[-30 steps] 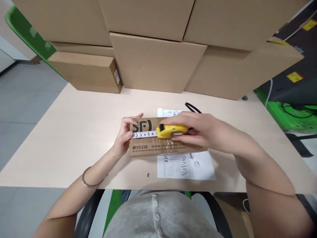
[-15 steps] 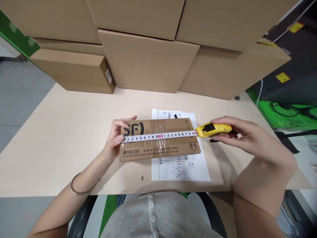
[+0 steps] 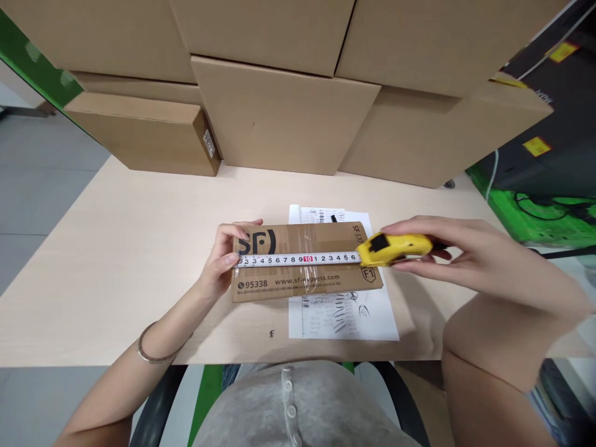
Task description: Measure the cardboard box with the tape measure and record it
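Observation:
A flat brown SF parcel (image 3: pixel 302 282) lies on the table, partly on a printed sheet of paper (image 3: pixel 344 316). My left hand (image 3: pixel 223 264) grips the parcel's left end and pins the end of a white measuring tape (image 3: pixel 298 259) against it. The tape runs across the parcel's top to the right. My right hand (image 3: pixel 460 254) is closed on the yellow tape measure case (image 3: pixel 393 248), which hovers over the parcel's right end.
Large cardboard boxes (image 3: pixel 284 112) are stacked along the table's far edge, with a smaller box (image 3: pixel 139 133) at the left. The light wooden table (image 3: pixel 116 248) ends just before my lap. A green and black unit (image 3: pixel 544 205) stands to the right.
My right hand first pulled the yellow case rightward past the parcel's right end, drawing the tape out, then came back a little left over that end. My left hand stayed put.

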`<state>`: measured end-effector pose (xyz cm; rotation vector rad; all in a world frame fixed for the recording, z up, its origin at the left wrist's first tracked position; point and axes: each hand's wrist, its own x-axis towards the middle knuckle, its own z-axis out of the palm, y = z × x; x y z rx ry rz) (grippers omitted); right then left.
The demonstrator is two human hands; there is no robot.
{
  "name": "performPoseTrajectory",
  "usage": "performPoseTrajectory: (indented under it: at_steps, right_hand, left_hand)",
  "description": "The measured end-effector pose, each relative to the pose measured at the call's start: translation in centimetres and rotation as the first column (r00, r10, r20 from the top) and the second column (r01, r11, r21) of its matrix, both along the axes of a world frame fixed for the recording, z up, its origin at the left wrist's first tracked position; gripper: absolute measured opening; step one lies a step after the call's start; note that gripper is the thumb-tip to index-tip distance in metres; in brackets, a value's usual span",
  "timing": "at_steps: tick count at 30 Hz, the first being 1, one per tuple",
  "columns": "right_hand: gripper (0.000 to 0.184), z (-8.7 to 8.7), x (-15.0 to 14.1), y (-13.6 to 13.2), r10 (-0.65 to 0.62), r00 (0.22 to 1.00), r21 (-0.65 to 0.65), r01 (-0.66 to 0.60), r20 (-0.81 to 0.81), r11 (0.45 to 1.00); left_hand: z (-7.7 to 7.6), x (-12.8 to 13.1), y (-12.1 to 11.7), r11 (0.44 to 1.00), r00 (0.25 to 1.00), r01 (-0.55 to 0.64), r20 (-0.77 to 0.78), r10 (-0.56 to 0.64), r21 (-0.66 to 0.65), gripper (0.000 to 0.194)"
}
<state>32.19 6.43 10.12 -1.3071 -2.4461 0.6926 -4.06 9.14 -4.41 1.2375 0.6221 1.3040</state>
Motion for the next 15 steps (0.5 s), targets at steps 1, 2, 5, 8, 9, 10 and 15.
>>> performPoseTrajectory:
  at_steps: [1,2,5,8,9,10,15]
  right_hand:
    - [0.042,0.2,-1.4,0.4,0.051,0.999,-0.001,-0.051,-0.003,0.999]
    - [0.043,0.2,-2.9,0.8,0.109,0.994,-0.002,-0.109,-0.012,0.994]
    - [0.044,-0.4,-8.0,2.2,0.232,0.972,0.021,-0.232,-0.034,0.973]
    - [0.044,-1.2,-12.3,3.3,0.362,0.931,0.08,-0.358,-0.037,0.93]
    - [0.043,-1.3,-13.3,3.6,0.394,0.918,0.091,-0.389,-0.048,0.917]
    - [0.041,-1.3,-14.0,3.8,0.423,0.904,0.092,-0.417,-0.065,0.904]
    - [0.04,-0.4,-13.9,4.4,0.464,0.864,0.1,-0.453,-0.195,0.886]
  left_hand:
    - [0.0,0.0,0.0,1.0,1.0,0.004,0.003,-0.004,0.003,0.025]
    - [0.0,0.0,0.0,1.0,1.0,0.006,0.004,-0.006,0.008,0.024]
    - [-0.4,-0.5,0.1,0.996,0.999,-0.005,-0.042,0.009,0.087,0.026]
    - [-1.1,-1.9,0.5,0.967,0.985,0.045,-0.173,0.0,0.252,0.075]
    - [-1.4,-2.4,0.6,0.95,0.971,0.097,-0.239,-0.025,0.297,0.098]
    - [-1.6,-2.9,0.6,0.932,0.949,0.157,-0.311,-0.051,0.326,0.116]
    - [-0.8,-3.0,-0.5,0.972,0.936,0.134,-0.346,-0.06,0.192,0.11]
